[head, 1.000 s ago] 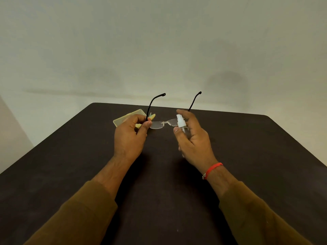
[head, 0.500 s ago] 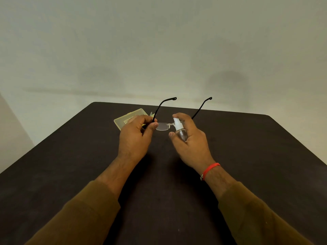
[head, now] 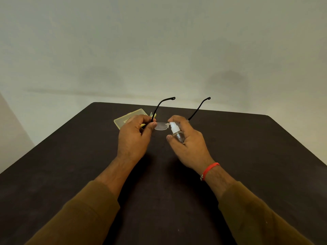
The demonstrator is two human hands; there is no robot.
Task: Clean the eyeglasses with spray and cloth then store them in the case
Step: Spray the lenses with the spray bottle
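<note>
From my head camera I count one pair of eyeglasses [head: 160, 125], one spray bottle [head: 177, 132], one yellow case [head: 123, 119], and my two hands. My left hand [head: 135, 137] has thumb and fingers pinched together on the eyeglasses at the left hinge, holding them above the table [head: 70, 156] with both black temple arms pointing up and away from me. One clear lens shows between my hands; the other is hidden behind the bottle and my fingers. My right hand [head: 190, 142] is wrapped around the small clear spray bottle, index finger curled over its white nozzle, which sits just beside the visible lens. A red band [head: 209, 169] circles my right wrist, and brown sleeves cover both forearms. The case lies flat on the table behind my left hand, near the far left corner; something yellow peeks out beside it, too hidden to identify.

The table is dark and matte, set against a plain pale wall. Its far edge and both side edges show, with bare surface on every side of my hands.
</note>
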